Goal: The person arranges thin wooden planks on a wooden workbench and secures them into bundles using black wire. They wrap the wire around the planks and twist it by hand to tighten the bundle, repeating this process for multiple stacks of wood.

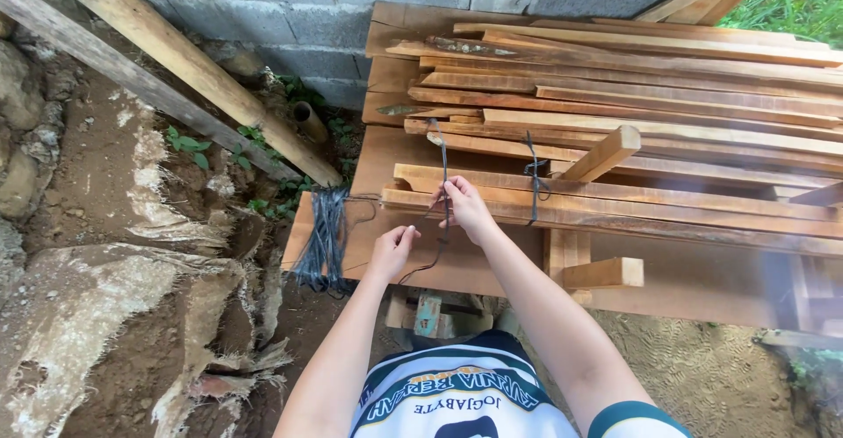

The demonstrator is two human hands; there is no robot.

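Two bare hands pull a thin black strap (444,194) over stacked wooden slats (632,122).

The right hand (465,207) pinches the strap's upright stretch; the left hand (392,250) grips its loose lower end. A second black strap (535,179) is already knotted around rough, reddish planks. One frayed bundle of dark straps (327,238) hangs off the board's edge beside one round log (189,73). The stack's right end is cut off.

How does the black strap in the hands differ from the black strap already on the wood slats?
The strap in the hands is loose and runs long across the slats; the tied strap is knotted, short and bunched. The right hand and left hand hold the first; nothing touches the tied one. Both are thin and black.
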